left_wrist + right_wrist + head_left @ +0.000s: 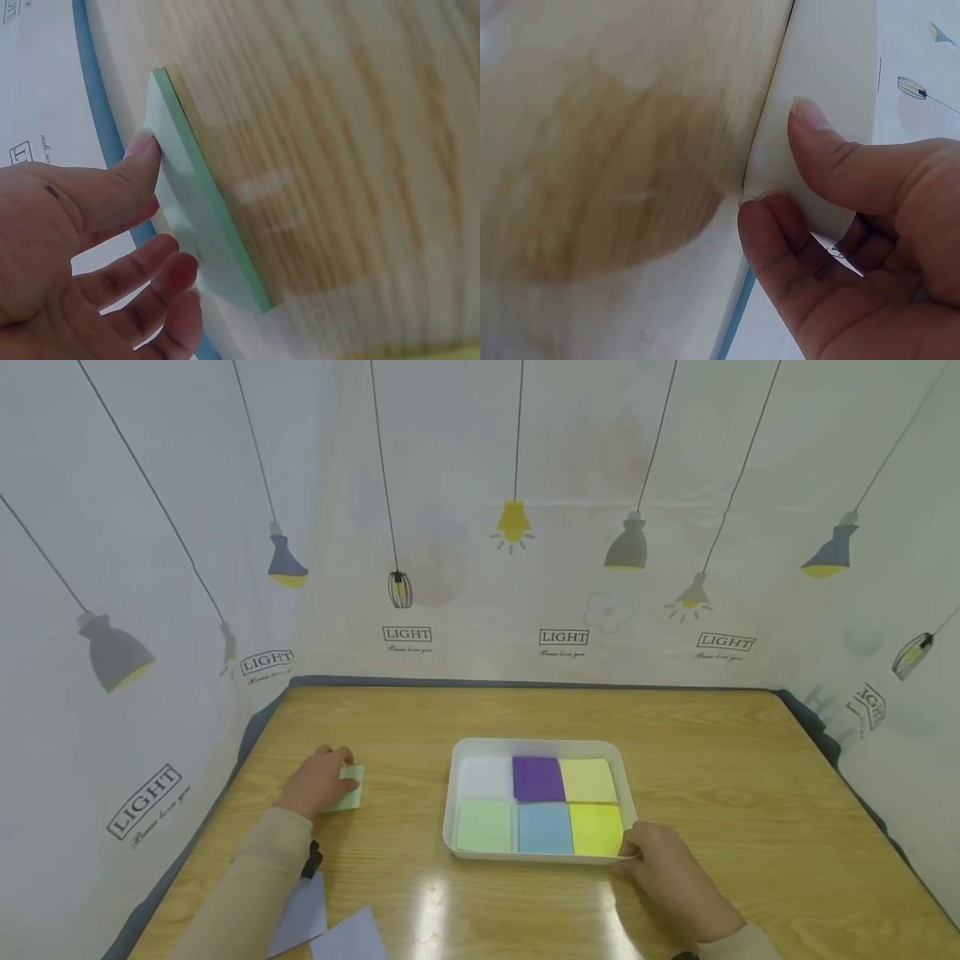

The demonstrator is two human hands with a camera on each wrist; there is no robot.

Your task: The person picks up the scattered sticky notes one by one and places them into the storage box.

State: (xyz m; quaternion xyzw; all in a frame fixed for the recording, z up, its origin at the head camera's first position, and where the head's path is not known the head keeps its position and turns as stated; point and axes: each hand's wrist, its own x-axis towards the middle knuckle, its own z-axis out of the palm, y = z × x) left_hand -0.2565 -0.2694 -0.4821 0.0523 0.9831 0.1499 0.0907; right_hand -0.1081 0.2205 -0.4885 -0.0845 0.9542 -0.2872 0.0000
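Note:
In the head view, a white tray [536, 858] stands on the table, with several square pads of sticky notes laid flat in two rows. The back row shows a purple pad [538, 778] and a pale yellow pad [588, 781]; its left end looks plain whitish. In front lie a light green pad [485, 827], a blue pad [545, 828] and a bright yellow pad [596, 829]. My right hand [675, 868] grips the tray's front right corner, thumb against its outer wall. Left of the tray, my left hand [318, 781] holds another light green pad [184, 202], thumb on its face.
Two pale lilac paper squares, one [300, 914] partly under my left forearm and another [351, 937] at the bottom frame edge, lie on the wooden table [705, 752]. A white cloth [480, 610] printed with lamps rises behind and at both sides.

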